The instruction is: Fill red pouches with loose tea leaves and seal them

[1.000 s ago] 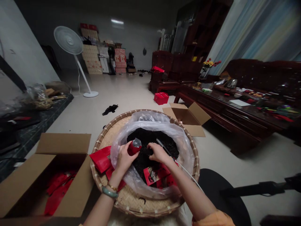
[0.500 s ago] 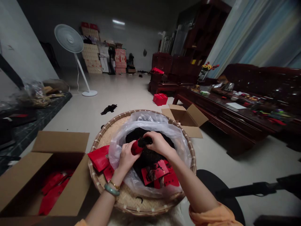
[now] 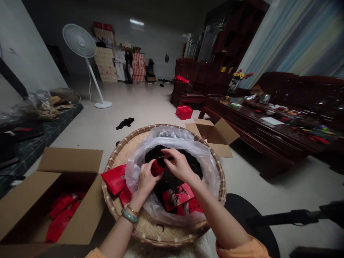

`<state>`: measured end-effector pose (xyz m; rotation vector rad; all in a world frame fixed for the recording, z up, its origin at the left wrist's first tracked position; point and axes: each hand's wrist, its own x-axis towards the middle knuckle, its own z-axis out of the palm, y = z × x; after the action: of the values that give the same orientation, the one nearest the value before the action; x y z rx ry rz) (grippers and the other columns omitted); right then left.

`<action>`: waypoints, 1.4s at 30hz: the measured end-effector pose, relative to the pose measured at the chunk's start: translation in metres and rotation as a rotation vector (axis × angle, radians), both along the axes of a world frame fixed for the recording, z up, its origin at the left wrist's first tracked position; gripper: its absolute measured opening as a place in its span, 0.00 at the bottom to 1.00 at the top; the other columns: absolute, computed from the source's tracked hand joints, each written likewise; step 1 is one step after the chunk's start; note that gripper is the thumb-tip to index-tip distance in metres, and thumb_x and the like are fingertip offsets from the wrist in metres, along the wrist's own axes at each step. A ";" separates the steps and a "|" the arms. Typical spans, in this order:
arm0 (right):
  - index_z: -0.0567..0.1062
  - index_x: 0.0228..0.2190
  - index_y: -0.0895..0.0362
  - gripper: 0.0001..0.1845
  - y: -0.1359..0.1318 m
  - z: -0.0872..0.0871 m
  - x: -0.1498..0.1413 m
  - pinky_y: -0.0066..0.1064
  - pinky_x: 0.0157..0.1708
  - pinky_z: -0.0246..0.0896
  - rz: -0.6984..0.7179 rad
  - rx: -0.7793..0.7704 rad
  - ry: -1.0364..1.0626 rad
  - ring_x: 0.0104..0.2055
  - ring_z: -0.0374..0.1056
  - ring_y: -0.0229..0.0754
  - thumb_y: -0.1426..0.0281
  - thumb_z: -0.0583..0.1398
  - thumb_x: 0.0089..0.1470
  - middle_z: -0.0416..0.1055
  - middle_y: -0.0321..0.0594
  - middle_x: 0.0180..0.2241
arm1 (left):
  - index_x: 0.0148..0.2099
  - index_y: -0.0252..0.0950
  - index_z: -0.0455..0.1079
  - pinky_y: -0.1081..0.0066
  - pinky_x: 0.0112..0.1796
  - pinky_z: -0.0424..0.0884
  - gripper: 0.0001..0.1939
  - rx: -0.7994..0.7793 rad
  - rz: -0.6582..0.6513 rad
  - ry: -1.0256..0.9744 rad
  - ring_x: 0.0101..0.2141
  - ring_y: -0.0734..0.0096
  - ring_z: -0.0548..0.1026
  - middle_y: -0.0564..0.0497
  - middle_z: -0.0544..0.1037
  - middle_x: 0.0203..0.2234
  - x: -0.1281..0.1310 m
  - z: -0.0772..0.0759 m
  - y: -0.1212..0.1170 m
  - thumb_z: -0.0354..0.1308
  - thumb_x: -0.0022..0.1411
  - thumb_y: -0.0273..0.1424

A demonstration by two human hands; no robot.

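Open cardboard box [image 3: 68, 159] at lower left, just beside the left rim of a round bamboo tray [image 3: 115, 168], with flat red packets [image 3: 63, 211] lying inside; two more red packets [image 3: 115, 180] on the tray's left side, partly against a clear plastic bag [image 3: 172, 138] lining the tray; left hand [image 3: 146, 186] above the bag's middle, fingers [image 3: 145, 181] curled around a small red packet [image 3: 157, 167]; right hand [image 3: 180, 165] just beside it, fingertips [image 3: 165, 152] pinched together on a bit of dark leaves [image 3: 161, 156] at the packet's top; heap of the same dark leaves [image 3: 174, 175] beneath both hands, inside the bag; printed red packets [image 3: 177, 197] on the heap's near edge; second open box [image 3: 212, 134] beyond the tray's far right rim.
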<state>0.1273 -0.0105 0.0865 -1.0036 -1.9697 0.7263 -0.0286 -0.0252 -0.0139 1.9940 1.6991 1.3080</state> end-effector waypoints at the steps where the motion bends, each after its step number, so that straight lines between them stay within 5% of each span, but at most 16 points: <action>1: 0.68 0.47 0.53 0.22 0.000 -0.001 0.001 0.28 0.32 0.66 -0.022 0.006 -0.010 0.40 0.67 0.39 0.77 0.54 0.49 0.67 0.43 0.44 | 0.52 0.36 0.63 0.60 0.41 0.70 0.28 0.000 0.007 -0.004 0.41 0.58 0.70 0.45 0.73 0.40 0.001 0.000 0.000 0.63 0.48 0.33; 7: 0.73 0.42 0.55 0.16 -0.005 -0.006 0.004 0.34 0.39 0.64 0.083 0.024 -0.162 0.43 0.67 0.42 0.77 0.56 0.50 0.71 0.43 0.41 | 0.53 0.35 0.62 0.58 0.41 0.70 0.29 0.001 0.031 -0.002 0.42 0.56 0.70 0.43 0.74 0.40 0.006 -0.001 0.000 0.63 0.49 0.35; 13: 0.67 0.50 0.54 0.23 -0.002 -0.009 0.002 0.33 0.42 0.63 -0.046 0.067 -0.044 0.46 0.65 0.41 0.77 0.54 0.52 0.67 0.45 0.48 | 0.56 0.35 0.58 0.57 0.46 0.67 0.32 0.015 -0.001 -0.002 0.47 0.55 0.69 0.41 0.71 0.47 0.009 -0.001 0.001 0.61 0.51 0.36; 17: 0.75 0.41 0.56 0.17 0.006 -0.020 -0.001 0.32 0.43 0.63 0.023 0.033 -0.127 0.41 0.69 0.40 0.79 0.55 0.50 0.73 0.42 0.40 | 0.60 0.36 0.54 0.58 0.48 0.66 0.34 0.011 -0.069 0.014 0.49 0.57 0.69 0.42 0.70 0.50 0.011 -0.001 0.000 0.60 0.52 0.33; 20: 0.77 0.32 0.55 0.13 0.010 -0.025 0.001 0.30 0.38 0.64 -0.087 0.037 -0.088 0.35 0.70 0.39 0.80 0.55 0.49 0.75 0.39 0.32 | 0.60 0.37 0.53 0.59 0.49 0.66 0.35 -0.004 -0.081 0.002 0.51 0.57 0.68 0.42 0.69 0.51 0.011 0.000 -0.001 0.60 0.52 0.33; 25: 0.76 0.34 0.56 0.09 0.006 -0.021 0.007 0.30 0.36 0.64 -0.163 0.049 -0.025 0.35 0.70 0.39 0.74 0.57 0.51 0.75 0.40 0.33 | 0.62 0.36 0.48 0.58 0.48 0.66 0.39 -0.051 -0.006 -0.055 0.53 0.55 0.67 0.39 0.65 0.55 0.014 0.000 -0.002 0.61 0.51 0.36; 29: 0.77 0.33 0.56 0.06 -0.001 -0.021 0.006 0.29 0.35 0.61 -0.019 0.061 -0.207 0.34 0.68 0.39 0.72 0.60 0.51 0.73 0.40 0.31 | 0.64 0.33 0.40 0.56 0.41 0.70 0.47 -0.128 0.068 -0.067 0.47 0.49 0.72 0.33 0.69 0.49 0.018 -0.001 -0.003 0.62 0.49 0.39; 37: 0.76 0.32 0.55 0.06 -0.003 -0.023 0.001 0.28 0.35 0.60 -0.073 0.180 -0.138 0.33 0.66 0.38 0.73 0.58 0.53 0.73 0.38 0.30 | 0.65 0.32 0.37 0.60 0.36 0.70 0.51 -0.157 0.045 -0.051 0.41 0.51 0.74 0.34 0.72 0.44 0.017 -0.004 -0.003 0.63 0.47 0.39; 42: 0.77 0.35 0.52 0.09 -0.005 -0.022 0.001 0.30 0.35 0.58 -0.014 0.166 -0.360 0.35 0.63 0.40 0.70 0.56 0.56 0.76 0.39 0.33 | 0.65 0.36 0.38 0.60 0.38 0.69 0.49 -0.126 0.023 -0.067 0.41 0.53 0.74 0.39 0.72 0.43 0.019 -0.004 -0.004 0.62 0.47 0.37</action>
<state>0.1278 -0.0151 0.0649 -1.1033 -2.2844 0.3827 -0.0096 -0.0294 -0.0180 1.8457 1.7326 1.2286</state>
